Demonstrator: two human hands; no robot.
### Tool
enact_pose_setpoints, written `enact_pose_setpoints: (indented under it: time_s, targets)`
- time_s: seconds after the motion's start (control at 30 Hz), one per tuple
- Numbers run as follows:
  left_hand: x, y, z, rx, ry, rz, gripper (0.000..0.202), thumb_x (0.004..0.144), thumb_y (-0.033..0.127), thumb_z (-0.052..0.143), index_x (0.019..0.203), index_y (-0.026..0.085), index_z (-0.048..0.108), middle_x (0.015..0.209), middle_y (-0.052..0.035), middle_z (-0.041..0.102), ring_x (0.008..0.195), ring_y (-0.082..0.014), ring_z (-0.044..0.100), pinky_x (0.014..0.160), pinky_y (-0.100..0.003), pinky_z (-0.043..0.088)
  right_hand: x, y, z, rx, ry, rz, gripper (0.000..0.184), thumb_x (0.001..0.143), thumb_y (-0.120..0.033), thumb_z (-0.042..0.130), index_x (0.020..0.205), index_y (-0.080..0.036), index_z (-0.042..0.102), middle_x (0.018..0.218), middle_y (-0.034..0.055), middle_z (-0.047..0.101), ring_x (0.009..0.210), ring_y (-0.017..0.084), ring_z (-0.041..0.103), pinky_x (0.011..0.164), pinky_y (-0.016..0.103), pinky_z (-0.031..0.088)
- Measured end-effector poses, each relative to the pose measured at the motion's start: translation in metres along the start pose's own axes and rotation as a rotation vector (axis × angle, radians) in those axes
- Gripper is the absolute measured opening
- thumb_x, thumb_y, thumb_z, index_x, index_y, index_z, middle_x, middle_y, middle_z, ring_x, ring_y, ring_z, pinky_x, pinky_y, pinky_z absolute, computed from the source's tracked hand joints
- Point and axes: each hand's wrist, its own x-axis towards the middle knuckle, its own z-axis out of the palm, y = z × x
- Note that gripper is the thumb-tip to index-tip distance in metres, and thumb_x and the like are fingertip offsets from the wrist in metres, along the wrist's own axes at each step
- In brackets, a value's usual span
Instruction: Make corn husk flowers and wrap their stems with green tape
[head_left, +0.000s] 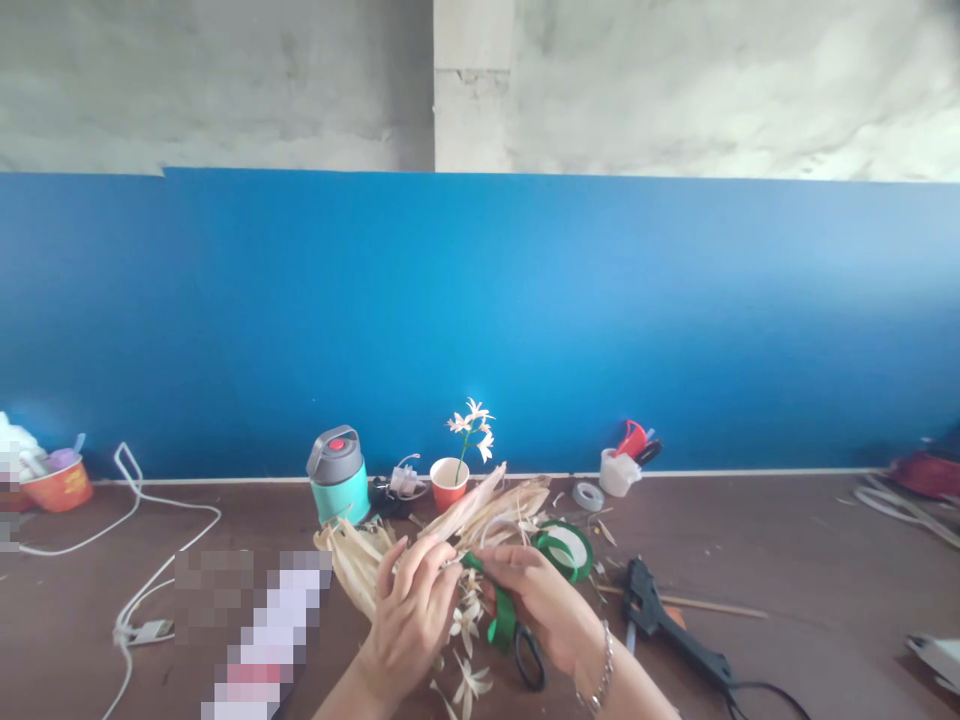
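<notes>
My left hand (416, 610) is closed in a pinch; what lies between its fingertips is mostly hidden. Close beside it, my right hand (536, 600) grips a green ribbon (502, 622), which bunches between the two hands and hangs in a loop below. Pale dried husks (352, 560) spread out behind and left of my hands. White husk-like flowers (471, 684) lie below and between my wrists. A black scissors handle (529, 660) shows by my right wrist. Behind that hand sits a roll of green ribbon (581, 548).
A teal jar (341, 495) and a red paper cup (450, 492) holding a flower stem stand at the back. At right lie a glue gun (664, 620), a thin stick (720, 606) and a tape roll (588, 496). A white cable (150, 580) crosses the left.
</notes>
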Motion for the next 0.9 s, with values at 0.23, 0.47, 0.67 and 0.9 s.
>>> enact_pose_setpoints:
  time_s: [0.23, 0.47, 0.67, 0.9]
  targets:
    - [-0.001, -0.001, 0.002, -0.01, 0.018, 0.001, 0.017, 0.086, 0.017, 0.049, 0.083, 0.021, 0.066, 0.087, -0.0026, 0.07, 0.1, -0.0174, 0.055, 0.106, -0.036, 0.021, 0.005, 0.002, -0.005, -0.092, -0.052, -0.03, 0.028, 0.062, -0.037, 0.075, 0.056, -0.013, 0.064, 0.047, -0.0027, 0.051, 0.045, 0.006, 0.043, 0.044, 0.017, 0.033]
    - [0.0, -0.001, 0.002, -0.014, 0.02, 0.0, 0.017, 0.086, 0.017, 0.05, 0.083, 0.02, 0.067, 0.088, -0.0036, 0.07, 0.101, -0.019, 0.055, 0.105, -0.037, 0.022, 0.004, 0.001, -0.004, -0.216, -0.064, -0.071, 0.029, 0.064, -0.036, 0.072, 0.053, -0.012, 0.063, 0.045, -0.0026, 0.051, 0.043, 0.005, 0.04, 0.042, 0.017, 0.027]
    - [-0.003, 0.0, 0.003, -0.024, 0.003, -0.001, 0.02, 0.088, 0.019, 0.047, 0.085, 0.02, 0.067, 0.088, -0.0038, 0.071, 0.103, -0.0182, 0.054, 0.107, -0.036, 0.019, 0.01, 0.007, -0.007, -0.35, -0.003, -0.075, 0.015, 0.063, -0.025, 0.067, 0.063, -0.01, 0.069, 0.049, -0.0011, 0.056, 0.044, 0.007, 0.043, 0.044, 0.019, 0.029]
    - [-0.002, 0.0, 0.002, -0.027, 0.009, -0.005, 0.018, 0.087, 0.02, 0.049, 0.088, 0.021, 0.068, 0.088, -0.0038, 0.071, 0.103, -0.0179, 0.055, 0.107, -0.036, 0.019, 0.013, 0.009, -0.008, -0.419, 0.015, -0.11, 0.017, 0.064, -0.024, 0.06, 0.053, -0.011, 0.063, 0.043, -0.0022, 0.051, 0.043, 0.007, 0.039, 0.043, 0.02, 0.025]
